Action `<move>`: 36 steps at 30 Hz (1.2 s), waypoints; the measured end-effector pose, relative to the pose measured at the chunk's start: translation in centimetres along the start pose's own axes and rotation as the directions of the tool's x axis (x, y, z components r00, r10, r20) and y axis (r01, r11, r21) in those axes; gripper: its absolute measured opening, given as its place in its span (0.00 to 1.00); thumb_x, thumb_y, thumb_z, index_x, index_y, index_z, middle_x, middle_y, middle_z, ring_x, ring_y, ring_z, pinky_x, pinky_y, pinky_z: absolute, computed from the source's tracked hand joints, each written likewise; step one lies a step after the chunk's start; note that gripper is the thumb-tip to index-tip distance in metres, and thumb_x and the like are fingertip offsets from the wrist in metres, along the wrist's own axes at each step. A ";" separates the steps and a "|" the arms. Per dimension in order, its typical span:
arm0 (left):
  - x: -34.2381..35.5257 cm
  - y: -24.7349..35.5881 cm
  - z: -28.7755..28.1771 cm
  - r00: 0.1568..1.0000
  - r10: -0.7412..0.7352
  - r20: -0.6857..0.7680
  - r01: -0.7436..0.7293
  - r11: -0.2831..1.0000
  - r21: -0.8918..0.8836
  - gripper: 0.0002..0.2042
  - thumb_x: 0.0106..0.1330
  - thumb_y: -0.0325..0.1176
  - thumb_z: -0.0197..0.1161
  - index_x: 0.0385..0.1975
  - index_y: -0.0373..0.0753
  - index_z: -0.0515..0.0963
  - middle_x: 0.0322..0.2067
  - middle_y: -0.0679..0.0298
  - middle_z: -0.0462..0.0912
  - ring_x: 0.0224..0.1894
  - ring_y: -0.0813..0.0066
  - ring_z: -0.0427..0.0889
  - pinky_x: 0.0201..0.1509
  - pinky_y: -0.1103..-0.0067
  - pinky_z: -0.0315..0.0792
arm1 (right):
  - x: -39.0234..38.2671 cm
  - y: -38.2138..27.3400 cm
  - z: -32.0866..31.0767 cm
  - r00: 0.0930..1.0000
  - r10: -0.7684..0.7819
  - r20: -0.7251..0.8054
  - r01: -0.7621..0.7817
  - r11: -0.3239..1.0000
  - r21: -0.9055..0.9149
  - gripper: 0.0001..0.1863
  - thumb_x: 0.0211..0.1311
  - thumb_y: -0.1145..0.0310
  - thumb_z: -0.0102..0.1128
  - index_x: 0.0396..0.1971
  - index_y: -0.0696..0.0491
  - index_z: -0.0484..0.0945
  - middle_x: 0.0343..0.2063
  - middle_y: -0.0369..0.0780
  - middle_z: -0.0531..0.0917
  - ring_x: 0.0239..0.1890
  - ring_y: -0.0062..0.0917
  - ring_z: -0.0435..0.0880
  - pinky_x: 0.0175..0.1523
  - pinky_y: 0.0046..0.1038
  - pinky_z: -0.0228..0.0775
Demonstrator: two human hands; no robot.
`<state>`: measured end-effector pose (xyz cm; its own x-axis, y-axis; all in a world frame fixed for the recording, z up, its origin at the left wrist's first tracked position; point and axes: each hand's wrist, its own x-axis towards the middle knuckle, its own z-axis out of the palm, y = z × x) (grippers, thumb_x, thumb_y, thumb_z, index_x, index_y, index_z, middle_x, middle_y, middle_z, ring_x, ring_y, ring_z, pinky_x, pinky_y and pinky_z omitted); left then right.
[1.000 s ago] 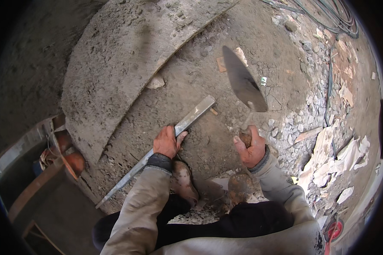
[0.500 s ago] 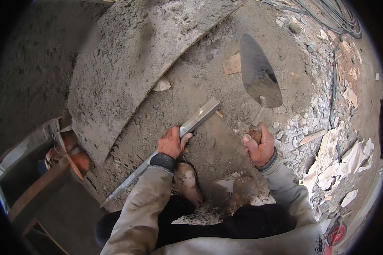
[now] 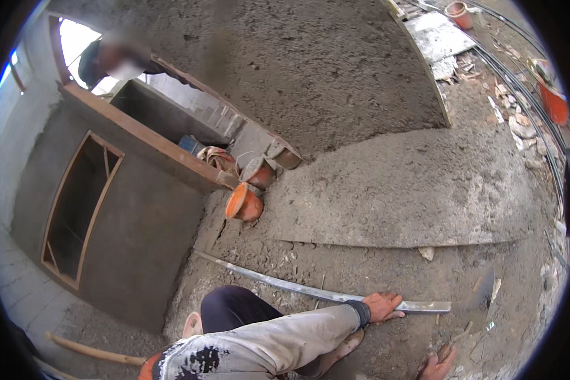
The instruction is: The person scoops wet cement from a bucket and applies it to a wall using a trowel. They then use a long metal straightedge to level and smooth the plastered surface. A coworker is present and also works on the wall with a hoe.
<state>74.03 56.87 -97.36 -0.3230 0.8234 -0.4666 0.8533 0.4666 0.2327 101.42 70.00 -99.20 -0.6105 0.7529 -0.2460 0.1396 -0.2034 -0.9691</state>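
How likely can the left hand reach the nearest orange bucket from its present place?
Probably not: the left hand is gripping the metal bar, and the nearest orange bucket looks well out of reach beyond the bar, across rough ground.

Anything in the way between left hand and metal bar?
Nothing visible: the left hand grips the metal bar directly, near its right end. The trowel blade is apart, past that end.

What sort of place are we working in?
Probably a construction site: there's a rough grey wall that looks mortar-coated, an orange bucket, and a trowel at the right hand.
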 end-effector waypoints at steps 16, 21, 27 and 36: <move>-1.6 2.3 1.0 0.994 -0.072 -0.079 0.071 0.997 -0.021 0.20 0.62 0.40 0.56 0.48 0.34 0.64 0.44 0.43 0.74 0.47 0.44 0.76 0.50 0.59 0.71 | -4.5 -4.8 -0.8 0.997 0.001 -0.080 0.000 1.000 0.013 0.39 0.56 0.57 0.62 0.61 0.66 0.62 0.60 0.57 0.67 0.63 0.46 0.65 0.67 0.37 0.54; -1.5 1.6 1.2 0.999 -0.023 -0.049 0.022 0.999 -0.026 0.20 0.61 0.36 0.57 0.50 0.34 0.64 0.46 0.43 0.74 0.46 0.44 0.78 0.48 0.60 0.73 | -3.6 -4.8 -1.2 0.961 -0.277 -0.013 0.270 0.947 -0.172 0.37 0.58 0.57 0.61 0.63 0.63 0.62 0.59 0.55 0.69 0.62 0.45 0.66 0.66 0.37 0.56; -2.2 0.8 -0.1 0.995 0.025 -0.101 -0.014 0.994 0.105 0.19 0.63 0.40 0.57 0.50 0.38 0.66 0.43 0.47 0.74 0.45 0.48 0.79 0.44 0.62 0.75 | -3.5 -3.7 -0.3 0.982 -0.154 -0.108 0.130 0.970 -0.205 0.24 0.59 0.68 0.57 0.53 0.62 0.68 0.41 0.51 0.77 0.45 0.38 0.76 0.51 0.34 0.66; -1.5 1.1 2.3 0.980 0.011 -0.201 0.028 0.982 0.189 0.21 0.63 0.45 0.60 0.52 0.43 0.68 0.38 0.53 0.73 0.41 0.54 0.77 0.41 0.64 0.75 | -1.0 -4.3 -0.1 0.998 0.030 -0.061 -0.048 0.947 -0.316 0.18 0.61 0.66 0.59 0.48 0.58 0.72 0.27 0.47 0.82 0.29 0.36 0.84 0.36 0.32 0.73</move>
<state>76.42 55.43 -98.32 -0.3893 0.8765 -0.2833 0.9060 0.4198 0.0538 101.50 70.20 -94.78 -0.5574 0.7830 -0.2759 0.4083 -0.0307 -0.9123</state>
